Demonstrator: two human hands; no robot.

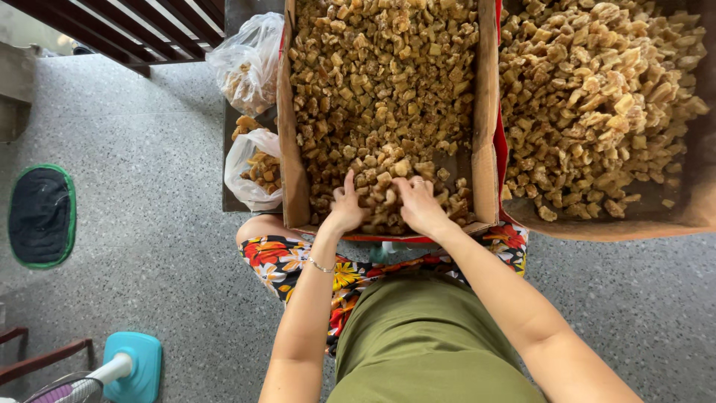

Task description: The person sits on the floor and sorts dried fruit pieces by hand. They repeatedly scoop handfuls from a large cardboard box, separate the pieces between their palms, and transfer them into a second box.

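Sorted through brown candied chunks (pixel 380 97) at the near end of the left cardboard box (pixel 292 179). Left hand (pixel 344 207) and right hand (pixel 420 205) curled among pieces, apparently gathering some. Called next for lifting a handful clear.

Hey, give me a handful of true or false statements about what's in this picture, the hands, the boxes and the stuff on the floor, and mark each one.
1. Both hands, the left hand and the right hand, are in the near end of the middle cardboard box of brown chunks. True.
2. The box on the right is empty. False: it holds a heap of paler chunks.
3. Two clear plastic bags with chunks in them sit to the left of the middle box. True.
4. The left wrist is bare. False: it wears a thin bracelet.
5. A dark mat with a green edge lies on the speckled floor. True.
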